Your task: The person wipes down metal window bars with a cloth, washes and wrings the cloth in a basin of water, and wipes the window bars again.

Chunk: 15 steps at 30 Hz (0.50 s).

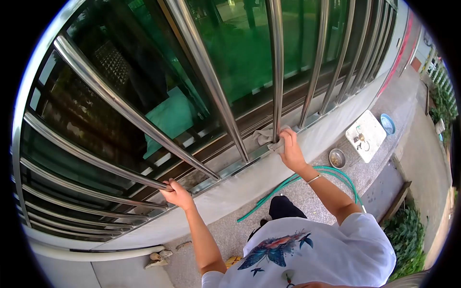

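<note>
My left hand (177,194) is wrapped around the lower end of a steel window bar (113,171), just above the bottom rail. Farther right, my right hand (291,151) grips a grey-brown cloth (274,139) at the foot of another upright bar (277,67). The cloth is bunched around that bar's base and lies partly on the metal bottom rail (235,168). Part of the cloth reaches behind the bar toward the sill. Behind the bars is dark green window glass (249,57).
A green hose (283,185) curves over the paved ground below me. To the right are a metal bowl (337,158), a white board or stool top (366,137) with small items on it, and a blue basin (387,124). Stones (158,258) lie by a white pipe (120,254) at lower left.
</note>
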Each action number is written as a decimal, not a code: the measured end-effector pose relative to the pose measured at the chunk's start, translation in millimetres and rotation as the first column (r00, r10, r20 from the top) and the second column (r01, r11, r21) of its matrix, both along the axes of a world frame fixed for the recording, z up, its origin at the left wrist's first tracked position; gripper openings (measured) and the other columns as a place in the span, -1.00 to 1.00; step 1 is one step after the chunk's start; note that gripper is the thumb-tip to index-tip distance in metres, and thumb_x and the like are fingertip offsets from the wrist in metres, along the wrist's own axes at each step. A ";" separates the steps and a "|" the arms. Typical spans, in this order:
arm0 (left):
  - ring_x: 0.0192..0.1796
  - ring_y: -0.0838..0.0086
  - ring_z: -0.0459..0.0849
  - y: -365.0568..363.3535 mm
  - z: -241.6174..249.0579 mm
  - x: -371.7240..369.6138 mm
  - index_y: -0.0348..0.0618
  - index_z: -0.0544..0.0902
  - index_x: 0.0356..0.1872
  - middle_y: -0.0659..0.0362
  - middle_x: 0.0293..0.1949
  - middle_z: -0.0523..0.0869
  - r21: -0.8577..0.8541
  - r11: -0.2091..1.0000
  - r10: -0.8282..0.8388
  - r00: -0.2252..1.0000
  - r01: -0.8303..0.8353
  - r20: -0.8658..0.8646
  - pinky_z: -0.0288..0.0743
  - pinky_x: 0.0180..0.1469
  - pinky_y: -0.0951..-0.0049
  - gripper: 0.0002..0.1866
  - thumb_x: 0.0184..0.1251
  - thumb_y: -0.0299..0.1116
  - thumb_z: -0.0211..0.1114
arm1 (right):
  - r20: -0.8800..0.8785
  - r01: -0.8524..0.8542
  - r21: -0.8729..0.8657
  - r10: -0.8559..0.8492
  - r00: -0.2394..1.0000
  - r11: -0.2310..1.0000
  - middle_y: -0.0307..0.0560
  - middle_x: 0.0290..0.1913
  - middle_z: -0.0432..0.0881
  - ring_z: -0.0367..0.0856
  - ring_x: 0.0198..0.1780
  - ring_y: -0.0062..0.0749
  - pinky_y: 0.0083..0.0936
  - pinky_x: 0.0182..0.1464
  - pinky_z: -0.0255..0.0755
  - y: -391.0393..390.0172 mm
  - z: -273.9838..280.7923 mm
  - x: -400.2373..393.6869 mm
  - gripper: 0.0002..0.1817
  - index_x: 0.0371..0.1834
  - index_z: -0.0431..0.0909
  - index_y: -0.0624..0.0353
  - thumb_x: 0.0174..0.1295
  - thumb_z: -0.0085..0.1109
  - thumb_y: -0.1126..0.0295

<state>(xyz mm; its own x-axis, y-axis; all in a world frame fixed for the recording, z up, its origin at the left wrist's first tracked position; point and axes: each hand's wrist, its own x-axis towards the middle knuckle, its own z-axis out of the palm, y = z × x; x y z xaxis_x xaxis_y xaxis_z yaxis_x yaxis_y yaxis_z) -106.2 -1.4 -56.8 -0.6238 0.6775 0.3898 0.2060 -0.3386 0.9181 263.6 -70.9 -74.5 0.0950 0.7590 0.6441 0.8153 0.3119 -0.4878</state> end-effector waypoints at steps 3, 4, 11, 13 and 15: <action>-0.46 0.55 0.37 -1.9 2.2 0.5 -0.32 0.41 -0.27 0.22 -0.48 0.45 -0.023 0.999 -0.023 1.000 0.023 0.015 0.34 -0.35 0.53 -0.85 0.32 -0.45 0.16 | 0.046 0.018 -0.223 -0.008 0.999 0.975 0.19 0.05 0.35 0.38 0.09 0.16 -0.28 0.11 0.37 -30.9 -5.8 10.7 -0.46 0.03 0.33 0.30 -0.15 0.13 0.71; -0.46 0.54 0.37 -0.6 -0.2 0.3 -0.34 0.42 -0.24 0.22 -0.48 0.46 -0.007 1.000 -0.021 1.000 0.021 0.015 0.35 -0.34 0.52 -0.84 0.32 -0.45 0.16 | 0.058 0.026 -0.190 -0.015 0.998 0.981 0.19 0.05 0.35 0.38 0.09 0.16 -0.28 0.11 0.37 -27.0 10.2 21.3 -0.46 0.03 0.33 0.30 -0.15 0.13 0.71; -0.46 0.50 0.36 -0.6 3.2 7.7 -0.34 0.42 -0.30 0.21 -0.49 0.44 0.034 0.998 0.057 0.998 -0.056 -0.035 0.35 -0.32 0.51 -0.89 0.29 -0.50 0.14 | -0.389 -0.262 0.443 0.448 0.805 0.857 -0.06 0.14 0.43 0.38 0.21 -0.39 -0.47 0.27 0.23 -3.0 229.5 39.2 -0.51 0.19 0.26 0.25 0.14 0.07 0.60; -0.47 0.50 0.35 0.0 8.1 13.2 -0.32 0.41 -0.34 0.22 -0.50 0.43 0.062 0.995 0.079 0.997 -0.079 -0.005 0.34 -0.33 0.51 -0.89 0.29 -0.50 0.14 | -0.420 -0.257 0.573 0.549 0.723 0.778 -0.05 0.14 0.44 0.43 0.16 -0.44 -0.51 0.21 0.30 11.9 306.8 27.8 -0.51 0.23 0.25 0.26 0.20 0.07 0.53; -0.46 0.53 0.36 -4.2 12.2 16.1 -0.33 0.41 -0.29 0.22 -0.49 0.45 0.029 0.992 0.121 0.991 -0.120 -0.049 0.34 -0.32 0.53 -0.89 0.30 -0.50 0.13 | -0.458 -0.185 0.476 0.422 0.783 0.860 -0.08 -0.04 0.56 0.53 -0.02 -0.48 -0.55 0.01 0.43 39.3 368.0 20.0 -0.48 0.18 0.34 0.30 0.18 0.20 0.33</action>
